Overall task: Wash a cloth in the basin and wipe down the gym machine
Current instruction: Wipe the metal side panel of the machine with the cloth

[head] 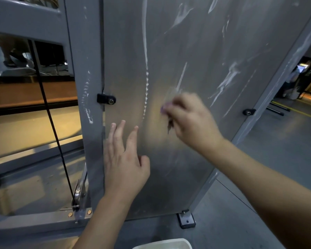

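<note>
Dim, warm light is reflected off the panel [187,51]; the right hand [188,121] is motion-blurred (edges are bent by the wide lens).

grey concrete floor [269,155], yellow floor lines [294,111]

left hand [126,164] flat, right hand [188,119] curled, blurred.

No lettering, brand or number can be read anywhere (the gym machine's panel [196,51] bears only soap streaks).
</note>
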A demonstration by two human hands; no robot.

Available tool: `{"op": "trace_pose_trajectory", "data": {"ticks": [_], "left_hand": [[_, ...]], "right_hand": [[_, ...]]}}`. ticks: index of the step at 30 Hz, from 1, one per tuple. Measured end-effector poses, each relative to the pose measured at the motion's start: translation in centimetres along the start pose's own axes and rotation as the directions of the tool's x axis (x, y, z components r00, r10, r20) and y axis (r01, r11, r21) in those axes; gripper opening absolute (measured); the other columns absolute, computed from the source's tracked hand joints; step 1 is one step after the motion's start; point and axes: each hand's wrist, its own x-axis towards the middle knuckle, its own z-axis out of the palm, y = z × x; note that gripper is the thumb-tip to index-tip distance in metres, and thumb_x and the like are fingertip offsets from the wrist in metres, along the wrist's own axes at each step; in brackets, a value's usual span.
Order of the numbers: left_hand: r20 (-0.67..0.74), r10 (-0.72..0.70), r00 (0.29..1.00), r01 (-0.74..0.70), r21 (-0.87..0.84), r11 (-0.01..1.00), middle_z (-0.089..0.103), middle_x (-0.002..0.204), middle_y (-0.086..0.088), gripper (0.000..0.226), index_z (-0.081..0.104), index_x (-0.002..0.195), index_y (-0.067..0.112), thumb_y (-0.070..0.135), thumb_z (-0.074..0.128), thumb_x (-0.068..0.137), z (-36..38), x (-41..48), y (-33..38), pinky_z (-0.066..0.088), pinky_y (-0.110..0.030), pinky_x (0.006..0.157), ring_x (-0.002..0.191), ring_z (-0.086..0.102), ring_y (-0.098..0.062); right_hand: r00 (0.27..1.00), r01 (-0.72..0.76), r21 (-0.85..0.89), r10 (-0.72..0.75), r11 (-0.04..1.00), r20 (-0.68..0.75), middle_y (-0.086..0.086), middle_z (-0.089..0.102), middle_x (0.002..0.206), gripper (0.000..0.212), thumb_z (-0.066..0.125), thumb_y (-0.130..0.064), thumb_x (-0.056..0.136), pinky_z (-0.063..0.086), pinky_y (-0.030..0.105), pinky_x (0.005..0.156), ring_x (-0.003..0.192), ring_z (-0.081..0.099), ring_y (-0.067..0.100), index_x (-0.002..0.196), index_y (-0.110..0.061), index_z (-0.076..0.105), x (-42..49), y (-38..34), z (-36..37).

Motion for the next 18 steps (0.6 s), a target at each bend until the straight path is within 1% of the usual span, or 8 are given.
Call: {"op": "trace_pose_trajectory", "data": {"ticks": [2, 3, 5, 8, 9, 14, 16, 18], "left_hand": [[0.006, 0.001, 1.000, -0.001, -0.013, 1.000, 0.012, 0.167, -0.004, 0.075, 0.043, 0.151, 0.019, 0.014, 0.063, 0.079, 0.1, 0.1, -0.1, 0.021, -0.054, 0.125, 0.158, -0.003, -0.020], [0.004, 0.005, 1.000, -0.004, -0.016, 1.000, 0.012, 0.167, -0.004, 0.075, 0.043, 0.151, 0.019, 0.013, 0.063, 0.079, 0.2, 0.1, -0.2, 0.021, -0.054, 0.125, 0.158, -0.003, -0.020], [-0.001, 0.016, 1.000, -0.016, -0.014, 1.000, 0.011, 0.167, -0.004, 0.075, 0.043, 0.150, 0.018, 0.012, 0.064, 0.078, 0.4, 0.1, -0.5, 0.021, -0.053, 0.125, 0.159, -0.003, -0.020], [0.014, 0.017, 1.000, -0.016, -0.010, 1.000, 0.010, 0.167, -0.003, 0.080, 0.039, 0.152, 0.018, 0.013, 0.066, 0.077, 0.7, 0.2, -0.6, 0.021, -0.053, 0.125, 0.158, -0.006, -0.019], [0.021, 0.015, 1.000, -0.014, -0.011, 1.000, 0.010, 0.167, -0.003, 0.080, 0.038, 0.153, 0.018, 0.014, 0.066, 0.078, 0.7, 0.2, -0.6, 0.021, -0.053, 0.125, 0.158, -0.006, -0.019], [0.041, -0.008, 0.999, 0.008, 0.000, 1.000, 0.007, 0.167, -0.002, 0.078, 0.036, 0.153, 0.020, 0.016, 0.065, 0.081, 0.8, 0.2, -0.3, 0.021, -0.053, 0.125, 0.158, -0.010, -0.019], [0.038, -0.002, 0.999, 0.002, 0.004, 1.000, 0.009, 0.167, -0.003, 0.079, 0.036, 0.153, 0.020, 0.015, 0.065, 0.080, 0.8, 0.2, -0.4, 0.022, -0.054, 0.125, 0.158, -0.007, -0.020], [0.030, -0.002, 1.000, 0.002, 0.000, 1.000, 0.010, 0.167, -0.004, 0.079, 0.037, 0.153, 0.020, 0.015, 0.066, 0.079, 0.8, 0.2, -0.5, 0.022, -0.054, 0.125, 0.159, -0.006, -0.021]], "right_hand": [[0.970, -0.082, -0.013, 0.077, 0.997, -0.229, 0.016, 0.062, 0.098, 0.013, 0.065, 0.000, 0.094, 0.051, 0.042, 0.074, 0.085, 0.057, 0.036, 0.099, -0.005, 0.076, 2.7, 0.8, -0.8], [0.953, -0.127, 0.000, 0.122, 0.992, -0.277, 0.016, 0.063, 0.098, 0.014, 0.066, 0.003, 0.092, 0.050, 0.040, 0.076, 0.085, 0.057, 0.036, 0.097, -0.004, 0.076, 3.1, 0.5, -0.7], [0.963, -0.139, 0.032, 0.143, 0.990, -0.228, 0.015, 0.063, 0.102, 0.018, 0.064, 0.005, 0.089, 0.051, 0.041, 0.078, 0.088, 0.057, 0.036, 0.100, -0.004, 0.075, 1.4, -0.5, 0.7], [0.999, 0.016, 0.013, -0.016, 1.000, 0.033, 0.012, 0.063, 0.106, 0.017, 0.064, -0.001, 0.094, 0.054, 0.046, 0.070, 0.090, 0.055, 0.033, 0.106, -0.007, 0.073, -1.8, -0.9, 1.3], [0.998, 0.037, 0.016, -0.038, 0.999, 0.048, 0.011, 0.063, 0.106, 0.015, 0.064, -0.002, 0.095, 0.054, 0.046, 0.070, 0.089, 0.056, 0.033, 0.106, -0.007, 0.073, -1.4, -0.1, 0.7], [0.940, -0.106, 0.002, 0.101, 0.994, -0.327, 0.017, 0.065, 0.102, 0.016, 0.063, 0.004, 0.092, 0.047, 0.031, 0.082, 0.089, 0.059, 0.035, 0.100, -0.001, 0.076, 4.5, 2.4, -2.4], [0.934, -0.136, 0.027, 0.138, 0.990, -0.329, 0.017, 0.066, 0.105, 0.018, 0.060, 0.004, 0.092, 0.049, 0.034, 0.084, 0.091, 0.059, 0.036, 0.101, 0.000, 0.075, 3.4, 1.3, -1.2], [0.982, -0.038, 0.027, 0.043, 0.999, -0.185, 0.016, 0.066, 0.106, 0.018, 0.058, 0.002, 0.096, 0.051, 0.043, 0.080, 0.089, 0.058, 0.038, 0.103, -0.001, 0.074, 0.5, 0.2, 0.4]]}}
